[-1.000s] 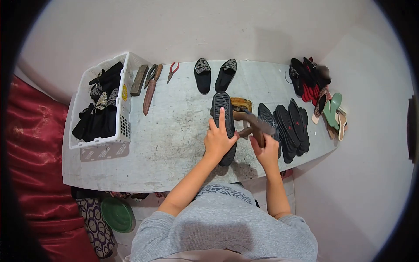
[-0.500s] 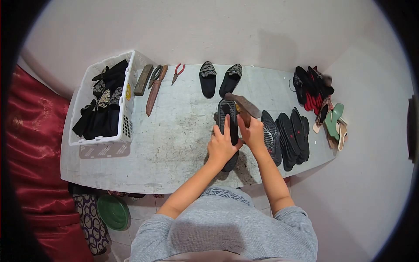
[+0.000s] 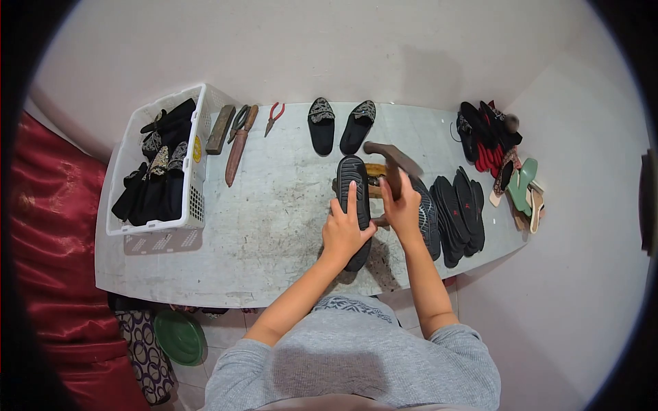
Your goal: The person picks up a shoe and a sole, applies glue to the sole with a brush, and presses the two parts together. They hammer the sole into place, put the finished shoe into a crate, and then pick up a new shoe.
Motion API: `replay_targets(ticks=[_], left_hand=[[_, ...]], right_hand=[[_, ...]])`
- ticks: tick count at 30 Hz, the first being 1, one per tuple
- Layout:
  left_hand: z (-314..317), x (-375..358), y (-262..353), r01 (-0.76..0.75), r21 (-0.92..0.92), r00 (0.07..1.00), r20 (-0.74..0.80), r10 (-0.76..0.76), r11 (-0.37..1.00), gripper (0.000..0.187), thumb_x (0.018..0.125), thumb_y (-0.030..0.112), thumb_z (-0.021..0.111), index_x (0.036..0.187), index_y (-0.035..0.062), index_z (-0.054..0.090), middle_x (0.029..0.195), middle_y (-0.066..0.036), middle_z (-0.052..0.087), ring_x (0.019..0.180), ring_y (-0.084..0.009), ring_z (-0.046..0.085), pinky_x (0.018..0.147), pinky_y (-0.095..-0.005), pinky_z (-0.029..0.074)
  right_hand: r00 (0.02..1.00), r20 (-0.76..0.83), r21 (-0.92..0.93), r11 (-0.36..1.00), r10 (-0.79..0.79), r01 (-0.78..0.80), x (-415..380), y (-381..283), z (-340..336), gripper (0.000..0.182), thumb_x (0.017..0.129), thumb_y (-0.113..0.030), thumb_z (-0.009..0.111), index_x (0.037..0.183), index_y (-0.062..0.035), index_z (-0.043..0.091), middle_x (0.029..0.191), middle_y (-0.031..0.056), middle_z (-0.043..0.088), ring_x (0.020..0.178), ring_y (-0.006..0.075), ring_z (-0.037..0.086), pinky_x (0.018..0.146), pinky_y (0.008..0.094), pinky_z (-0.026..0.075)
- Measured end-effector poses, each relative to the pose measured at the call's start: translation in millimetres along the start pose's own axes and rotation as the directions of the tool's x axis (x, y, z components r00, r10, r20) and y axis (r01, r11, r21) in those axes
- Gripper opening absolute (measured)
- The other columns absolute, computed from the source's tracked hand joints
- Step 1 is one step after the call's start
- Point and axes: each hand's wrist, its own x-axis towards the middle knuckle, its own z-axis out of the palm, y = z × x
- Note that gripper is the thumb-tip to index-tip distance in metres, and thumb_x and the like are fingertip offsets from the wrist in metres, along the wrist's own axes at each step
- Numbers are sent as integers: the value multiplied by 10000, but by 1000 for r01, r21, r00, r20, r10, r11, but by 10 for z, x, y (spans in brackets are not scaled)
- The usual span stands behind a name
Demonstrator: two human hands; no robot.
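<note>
My left hand (image 3: 345,235) grips a black shoe (image 3: 352,170) whose ribbed sole faces up, with the index finger stretched along the sole. My right hand (image 3: 403,207) is wrapped round the handle of a hammer (image 3: 403,159), its dark head raised just right of the shoe's toe. Partly hidden behind the shoe and the hammer is a yellowish-brown object (image 3: 375,170) whose kind I cannot make out. Black soles (image 3: 449,216) lie in overlapping rows to the right of my right hand. Beyond the shoe stand two black slip-ons (image 3: 321,127) with patterned bands.
On the left of the table (image 3: 267,233) stands a white basket (image 3: 195,181) of black shoe uppers. Beside it lie a brown block (image 3: 221,129), a sheathed knife (image 3: 238,154) and red-handled pliers (image 3: 274,120). Black and red pieces (image 3: 488,137) and green sandals (image 3: 522,188) pile up at right.
The hammer has shifted a little to the right, away from the shoe's toe, uncovering more of the sole. My left index finger stays on the sole.
</note>
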Motion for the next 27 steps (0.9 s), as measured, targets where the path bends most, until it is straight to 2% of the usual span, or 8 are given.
replay_targets(ticks=[4, 5, 8, 12, 14, 18, 22, 27], left_hand=[[24, 4, -6, -10, 5, 1000, -9, 10, 1000, 982, 629, 381, 717, 1437, 150, 209, 956, -218, 440, 566, -329, 565, 489, -391, 508], [27, 10, -11, 3, -19, 1000, -9, -3, 1000, 976, 635, 363, 715, 1438, 154, 202, 943, -212, 432, 575, -342, 564, 500, -404, 506], [-24, 13, 18, 8, -33, 1000, 5, -8, 999, 962, 643, 340, 710, 1437, 154, 201, 924, -209, 423, 594, -359, 568, 512, -417, 504], [-33, -4, 21, 16, -16, 1000, 24, -16, 1000, 945, 648, 333, 705, 1432, 148, 210, 926, -219, 424, 615, -372, 580, 511, -419, 505], [-8, 4, 15, 11, -21, 1000, 27, -10, 1000, 944, 649, 331, 704, 1432, 147, 209, 927, -220, 424, 618, -374, 581, 510, -420, 505], [5, 4, 0, 9, -43, 1000, 20, -8, 999, 958, 651, 341, 705, 1438, 151, 193, 943, -226, 425, 614, -380, 575, 512, -434, 501], [16, 2, 0, -6, -7, 1000, -6, 6, 1000, 963, 649, 360, 703, 1439, 151, 194, 941, -228, 432, 582, -360, 570, 493, -416, 501], [-29, 0, 21, -2, -38, 1000, 9, 2, 999, 948, 656, 337, 699, 1437, 158, 192, 956, -240, 428, 620, -391, 581, 516, -439, 502]], right_hand=[[961, -119, -71, 968, -249, 242, -144, 229, 101, 256, 852, -238, 594, 911, 9, 571, 728, 236, 608, 673, 384, 615, 558, 388, 472], [999, 44, -85, 996, 27, -23, -163, 295, 123, 252, 840, -205, 612, 940, 23, 571, 743, 237, 609, 678, 384, 615, 559, 386, 473], [994, 14, 135, 985, 109, -110, -131, 56, -35, 254, 849, -206, 608, 957, 21, 574, 708, 198, 608, 622, 335, 621, 573, 362, 471], [947, -213, 34, 967, -241, 254, -264, 229, 54, 259, 847, -183, 611, 982, 35, 574, 699, 199, 606, 619, 332, 622, 569, 356, 475], [999, 26, -50, 998, 36, -35, -314, 288, 88, 260, 836, -155, 626, 987, 49, 571, 738, 201, 620, 632, 318, 626, 583, 349, 482], [994, -58, 241, 968, 90, -73, -352, 157, -42, 257, 828, -123, 621, 1009, 53, 567, 804, 186, 638, 658, 288, 627, 620, 324, 483], [949, -169, 19, 962, -264, 271, -477, 390, 37, 251, 815, -101, 622, 1010, 48, 568, 777, 162, 644, 636, 232, 631, 610, 309, 481], [997, -9, 64, 995, 81, -80, -585, 279, -178, 256, 800, -90, 636, 1015, 35, 575, 716, 95, 646, 556, 132, 587, 570, 276, 472]])
